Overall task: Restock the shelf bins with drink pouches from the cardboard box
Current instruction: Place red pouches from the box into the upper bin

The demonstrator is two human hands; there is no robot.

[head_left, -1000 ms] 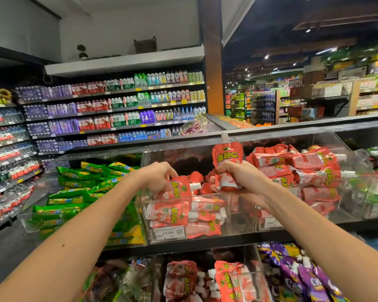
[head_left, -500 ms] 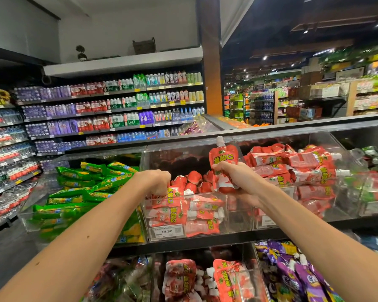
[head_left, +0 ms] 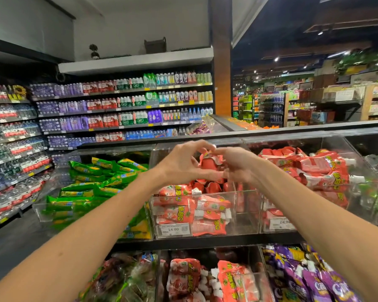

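The step in hand is placing: both hands are over the middle clear acrylic shelf bin (head_left: 244,214), above its rear half, with one red foil drink pouch (head_left: 210,163) between them. The left hand (head_left: 181,164) forms a curve around the pouch's left side. Its fingers (head_left: 202,144) arch over the top edge and its thumb runs underneath, so it appears to hold the pouch. The right hand (head_left: 241,165) is at the pouch's right side with its fingertips close to those of the left. It is smeared by motion, so I cannot tell whether its fingers pinch the pouch or only touch it.

The pouch is upright, above the heap of matching red pouches. These fill the bin's front wall down to the white price label (head_left: 174,229) at its lower front edge. The cardboard box is not in view.

The bin looks partly filled, with room towards its back and right side. The next move likely calls for lowering the pouch onto the heap and letting go without pushing others over the front edge. After that comes a reach back to the box. The neighbouring bin of green pouches (head_left: 100,182) on the left is a different product, so the pouch should stay inside the dividing wall.
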